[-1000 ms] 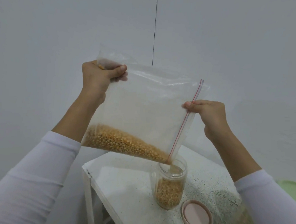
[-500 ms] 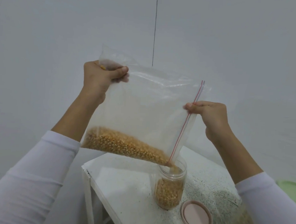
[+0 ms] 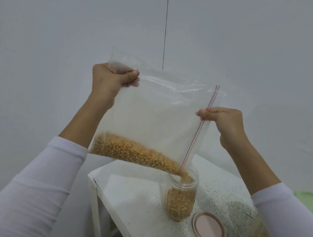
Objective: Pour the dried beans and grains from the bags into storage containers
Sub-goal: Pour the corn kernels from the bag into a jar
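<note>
The left hand (image 3: 107,81) clutches the bunched bottom corner of a clear bag (image 3: 157,114) while the right hand (image 3: 224,121) pinches its zip edge, and below the right hand the yellow kernels (image 3: 131,151) slide into an open jar (image 3: 181,196) on the white table (image 3: 137,200), a pink lid (image 3: 209,227) beside it.

The bag (image 3: 158,109) I hold is clear plastic, with a thin red and blue zip line at its mouth. The kernels (image 3: 131,151) inside are golden yellow. The jar (image 3: 181,196) is transparent and shows the same yellow. Its lid (image 3: 209,227) is pale pink. The table (image 3: 137,196) is white with small dark speckles. My sleeves (image 3: 35,193) are white, and the wall (image 3: 65,28) is a pale grey.
</note>
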The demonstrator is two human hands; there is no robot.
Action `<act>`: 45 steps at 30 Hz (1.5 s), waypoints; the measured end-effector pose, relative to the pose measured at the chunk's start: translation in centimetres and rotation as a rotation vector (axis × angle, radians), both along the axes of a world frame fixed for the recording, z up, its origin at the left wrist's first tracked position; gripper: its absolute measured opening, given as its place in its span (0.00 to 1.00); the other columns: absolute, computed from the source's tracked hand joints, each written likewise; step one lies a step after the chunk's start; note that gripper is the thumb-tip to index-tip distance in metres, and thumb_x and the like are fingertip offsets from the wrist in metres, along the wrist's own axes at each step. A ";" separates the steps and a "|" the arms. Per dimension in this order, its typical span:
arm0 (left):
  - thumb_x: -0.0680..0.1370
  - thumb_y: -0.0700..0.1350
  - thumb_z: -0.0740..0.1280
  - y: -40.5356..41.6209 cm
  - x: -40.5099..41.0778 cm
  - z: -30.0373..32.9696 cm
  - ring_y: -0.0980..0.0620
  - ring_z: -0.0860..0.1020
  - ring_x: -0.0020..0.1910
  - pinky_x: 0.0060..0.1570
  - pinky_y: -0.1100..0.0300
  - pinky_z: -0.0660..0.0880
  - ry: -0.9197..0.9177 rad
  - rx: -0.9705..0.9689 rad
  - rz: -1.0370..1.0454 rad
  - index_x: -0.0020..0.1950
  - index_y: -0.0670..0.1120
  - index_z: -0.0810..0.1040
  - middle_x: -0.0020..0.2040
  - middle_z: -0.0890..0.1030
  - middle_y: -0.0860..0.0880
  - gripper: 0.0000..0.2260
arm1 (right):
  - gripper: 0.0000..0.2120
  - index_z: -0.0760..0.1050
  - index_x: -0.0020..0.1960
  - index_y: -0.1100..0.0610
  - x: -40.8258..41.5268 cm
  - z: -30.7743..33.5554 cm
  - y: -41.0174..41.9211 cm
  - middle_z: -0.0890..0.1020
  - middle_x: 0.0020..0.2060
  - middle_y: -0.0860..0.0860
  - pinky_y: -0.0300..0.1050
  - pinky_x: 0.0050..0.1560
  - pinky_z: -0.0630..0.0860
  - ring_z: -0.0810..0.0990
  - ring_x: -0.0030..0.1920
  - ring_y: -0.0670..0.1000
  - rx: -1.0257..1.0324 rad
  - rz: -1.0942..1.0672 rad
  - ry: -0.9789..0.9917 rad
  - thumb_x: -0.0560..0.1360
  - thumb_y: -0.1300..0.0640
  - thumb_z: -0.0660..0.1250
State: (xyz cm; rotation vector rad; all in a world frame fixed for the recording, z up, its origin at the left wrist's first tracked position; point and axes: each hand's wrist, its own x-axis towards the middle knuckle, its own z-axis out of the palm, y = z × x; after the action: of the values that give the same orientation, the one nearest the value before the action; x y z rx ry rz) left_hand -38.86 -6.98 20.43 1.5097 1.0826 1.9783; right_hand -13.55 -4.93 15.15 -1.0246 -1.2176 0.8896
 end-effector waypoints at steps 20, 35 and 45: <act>0.70 0.34 0.74 0.2 0.5 0.3 0.53 0.81 0.27 0.31 0.64 0.74 0.058 0.020 0.032 0.36 0.40 0.79 0.26 0.81 0.50 0.06 | 0.02 0.82 0.39 0.60 -0.1 0.0 -0.5 0.83 0.35 0.52 0.39 0.59 0.65 0.80 0.39 0.43 -0.015 0.022 0.003 0.67 0.63 0.74; 0.70 0.35 0.74 -0.1 -0.2 0.8 0.54 0.81 0.28 0.32 0.64 0.74 0.102 0.050 0.061 0.37 0.41 0.80 0.27 0.82 0.52 0.05 | 0.03 0.82 0.36 0.57 -0.7 0.2 -0.8 0.83 0.32 0.49 0.38 0.58 0.66 0.80 0.39 0.45 0.009 0.030 0.022 0.67 0.63 0.75; 0.70 0.35 0.74 -0.2 -0.1 0.8 0.55 0.81 0.27 0.31 0.65 0.73 0.106 0.043 0.066 0.37 0.40 0.80 0.27 0.81 0.52 0.05 | 0.04 0.82 0.36 0.58 -0.8 0.2 -0.8 0.83 0.28 0.46 0.37 0.58 0.66 0.79 0.34 0.43 0.000 0.042 0.016 0.67 0.64 0.75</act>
State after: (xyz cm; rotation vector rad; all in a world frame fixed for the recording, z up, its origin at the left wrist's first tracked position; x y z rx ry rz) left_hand -38.98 -7.14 21.24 1.6376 1.1528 1.9971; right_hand -14.30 -5.74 15.31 -0.9927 -1.2295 0.9287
